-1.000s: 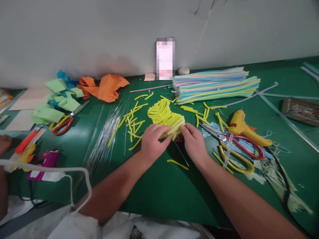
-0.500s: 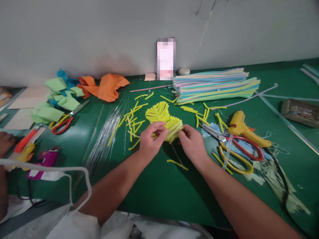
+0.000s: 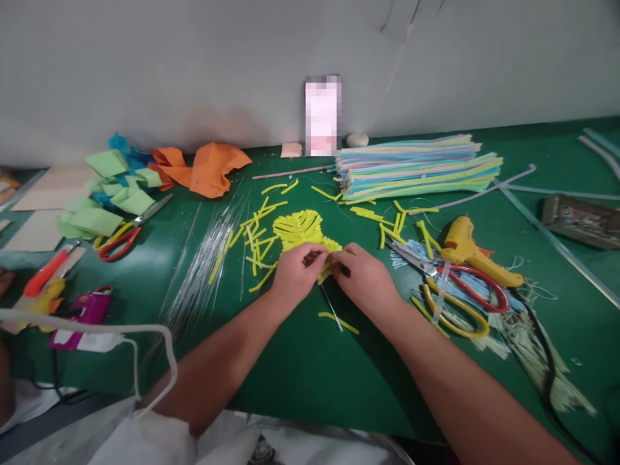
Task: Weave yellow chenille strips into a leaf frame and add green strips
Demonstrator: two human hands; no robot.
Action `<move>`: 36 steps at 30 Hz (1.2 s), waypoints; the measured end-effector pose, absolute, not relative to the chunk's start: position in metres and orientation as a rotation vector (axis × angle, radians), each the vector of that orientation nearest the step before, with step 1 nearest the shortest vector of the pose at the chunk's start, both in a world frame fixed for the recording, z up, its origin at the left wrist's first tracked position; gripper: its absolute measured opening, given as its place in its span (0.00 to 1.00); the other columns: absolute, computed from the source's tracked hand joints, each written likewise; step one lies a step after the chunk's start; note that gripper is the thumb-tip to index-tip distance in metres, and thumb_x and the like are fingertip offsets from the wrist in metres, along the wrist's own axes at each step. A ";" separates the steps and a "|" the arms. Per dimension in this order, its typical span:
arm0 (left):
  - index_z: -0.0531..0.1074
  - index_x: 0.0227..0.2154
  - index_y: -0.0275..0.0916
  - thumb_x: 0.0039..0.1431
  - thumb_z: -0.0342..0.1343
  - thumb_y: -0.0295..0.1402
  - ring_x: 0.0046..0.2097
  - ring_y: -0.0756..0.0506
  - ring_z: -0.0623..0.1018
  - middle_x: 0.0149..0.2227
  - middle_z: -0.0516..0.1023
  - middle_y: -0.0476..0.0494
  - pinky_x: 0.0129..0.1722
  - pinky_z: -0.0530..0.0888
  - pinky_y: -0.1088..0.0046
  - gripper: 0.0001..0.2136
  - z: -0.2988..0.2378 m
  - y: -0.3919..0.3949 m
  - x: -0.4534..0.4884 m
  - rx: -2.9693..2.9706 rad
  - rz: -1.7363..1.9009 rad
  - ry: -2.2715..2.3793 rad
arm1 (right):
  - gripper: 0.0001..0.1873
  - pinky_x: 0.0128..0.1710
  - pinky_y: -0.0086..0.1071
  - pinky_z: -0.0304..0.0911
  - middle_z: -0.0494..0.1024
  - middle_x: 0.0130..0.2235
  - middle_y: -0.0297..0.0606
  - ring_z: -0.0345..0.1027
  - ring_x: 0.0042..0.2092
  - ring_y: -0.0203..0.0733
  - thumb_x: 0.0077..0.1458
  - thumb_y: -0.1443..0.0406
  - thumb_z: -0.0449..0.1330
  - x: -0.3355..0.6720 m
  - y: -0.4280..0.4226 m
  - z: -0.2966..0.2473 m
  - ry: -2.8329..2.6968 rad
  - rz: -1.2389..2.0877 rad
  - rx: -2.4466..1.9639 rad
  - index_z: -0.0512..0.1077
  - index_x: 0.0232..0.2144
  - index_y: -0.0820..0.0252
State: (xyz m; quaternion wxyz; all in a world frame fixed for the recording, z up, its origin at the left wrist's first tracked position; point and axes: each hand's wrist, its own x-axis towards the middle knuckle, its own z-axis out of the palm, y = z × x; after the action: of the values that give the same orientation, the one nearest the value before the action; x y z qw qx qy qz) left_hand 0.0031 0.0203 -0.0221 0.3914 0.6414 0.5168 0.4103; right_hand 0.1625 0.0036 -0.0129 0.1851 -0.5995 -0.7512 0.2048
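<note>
A leaf shape made of yellow pipe cleaner pieces (image 3: 299,226) lies at the middle of the table, with ribs slanting from a centre line. A second yellow ribbed piece shows only partly between and behind my fingers. My left hand (image 3: 299,272) pinches this second piece from the left. From the right, my right hand (image 3: 364,276) is closed on its edge, fingertips almost touching the left ones. A thin wire (image 3: 332,309) sticks out below toward me. One loose yellow strip (image 3: 339,321) crosses under the wire's end.
Cut yellow strips (image 3: 259,239) and thin wires (image 3: 203,271) lie left. Right are scissors (image 3: 436,271), a yellow glue gun (image 3: 479,252) and a pipe cleaner bundle (image 3: 416,168). A phone (image 3: 323,116) leans on the wall. Orange paper (image 3: 216,169) and a co-worker's hand (image 3: 6,281) are farther left.
My right hand has moved left and turned inward, closer to my left hand. The yellow leaf shape has shifted slightly left and toward me, and the second piece is more covered by fingers.
</note>
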 end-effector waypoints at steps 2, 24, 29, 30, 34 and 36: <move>0.78 0.36 0.40 0.59 0.57 0.36 0.33 0.48 0.78 0.34 0.81 0.45 0.36 0.73 0.72 0.07 -0.020 0.021 0.002 1.583 1.053 1.324 | 0.13 0.30 0.32 0.55 0.75 0.39 0.41 0.70 0.37 0.42 0.60 0.68 0.52 0.162 0.005 -0.012 -2.219 0.574 -1.682 0.77 0.40 0.55; 0.77 0.36 0.41 0.57 0.58 0.29 0.40 0.45 0.75 0.35 0.78 0.45 0.40 0.70 0.68 0.06 -0.019 0.023 0.004 2.136 0.730 1.388 | 0.07 0.32 0.34 0.60 0.73 0.28 0.31 0.67 0.30 0.40 0.45 0.67 0.55 0.169 0.014 -0.009 -1.461 1.101 -1.738 0.68 0.31 0.56; 0.77 0.34 0.40 0.60 0.58 0.35 0.39 0.45 0.75 0.34 0.76 0.45 0.37 0.69 0.69 0.06 -0.019 0.023 0.004 2.167 0.724 1.414 | 0.16 0.35 0.35 0.64 0.76 0.35 0.36 0.68 0.31 0.39 0.44 0.69 0.56 0.169 0.010 -0.015 -1.510 0.985 -1.699 0.71 0.38 0.58; 0.77 0.34 0.40 0.60 0.58 0.35 0.39 0.45 0.75 0.34 0.76 0.46 0.37 0.69 0.69 0.05 -0.019 0.024 0.004 2.169 0.718 1.418 | 0.15 0.36 0.36 0.64 0.77 0.36 0.37 0.69 0.32 0.40 0.45 0.69 0.56 0.169 0.009 -0.017 -1.550 0.929 -1.715 0.72 0.38 0.58; 0.77 0.34 0.40 0.58 0.60 0.32 0.39 0.45 0.75 0.34 0.77 0.46 0.38 0.70 0.69 0.03 -0.022 0.025 0.003 2.172 0.709 1.429 | 0.14 0.38 0.37 0.65 0.78 0.36 0.39 0.70 0.34 0.41 0.47 0.70 0.55 0.171 0.010 -0.024 -1.653 0.810 -1.713 0.74 0.37 0.58; 0.77 0.34 0.40 0.57 0.60 0.30 0.39 0.46 0.75 0.34 0.77 0.46 0.38 0.70 0.69 0.03 -0.022 0.026 0.004 2.159 0.717 1.425 | 0.14 0.37 0.36 0.65 0.78 0.35 0.38 0.70 0.33 0.41 0.47 0.70 0.56 0.171 0.011 -0.026 -1.640 0.828 -1.718 0.74 0.38 0.58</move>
State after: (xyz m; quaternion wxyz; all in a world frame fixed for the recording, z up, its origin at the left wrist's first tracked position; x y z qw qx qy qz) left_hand 0.0036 0.0256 -0.0219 0.2268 0.7833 0.5171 0.2601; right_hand 0.1711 0.0106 -0.0259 0.3080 -0.6497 -0.6203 0.3133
